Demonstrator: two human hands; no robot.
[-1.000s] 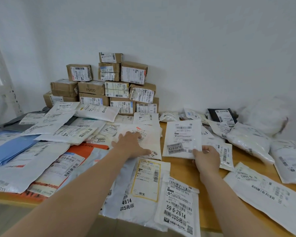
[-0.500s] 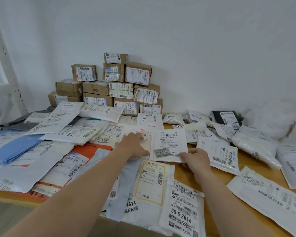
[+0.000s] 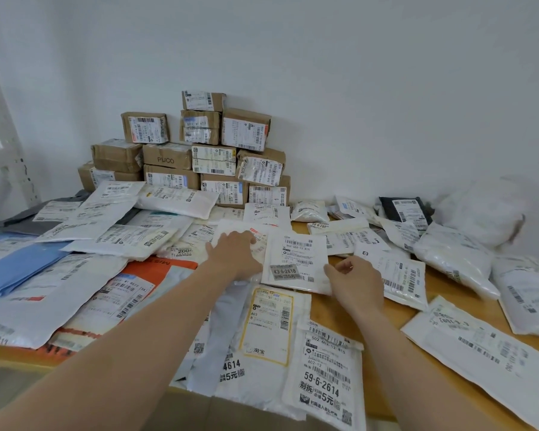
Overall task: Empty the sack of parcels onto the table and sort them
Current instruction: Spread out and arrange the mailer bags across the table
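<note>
Parcels cover the wooden table (image 3: 332, 309). A small white parcel labelled 43-6-2610 (image 3: 296, 259) lies flat in the middle, overlapping other mailers. My left hand (image 3: 235, 256) rests flat, fingers straight, on a white mailer (image 3: 240, 227) just left of it. My right hand (image 3: 357, 283) sits at that parcel's right edge with thumb and fingers loosely curled and parted, pinching nothing. Nearer me lie a yellow-framed mailer (image 3: 269, 325) and one marked 59-6-2614 (image 3: 324, 377). A crumpled white sack (image 3: 483, 213) slumps against the wall at the right.
Brown cardboard boxes (image 3: 196, 157) are stacked against the wall behind. Flat white, blue (image 3: 19, 265) and orange (image 3: 156, 267) mailers spread over the left side. Padded white bags (image 3: 455, 259) and a black parcel (image 3: 406, 209) lie at the right.
My right hand carried the 43-6-2610 parcel leftward and down onto the pile beside my left hand, then loosened its grip. My left hand stayed resting on the mailers.
</note>
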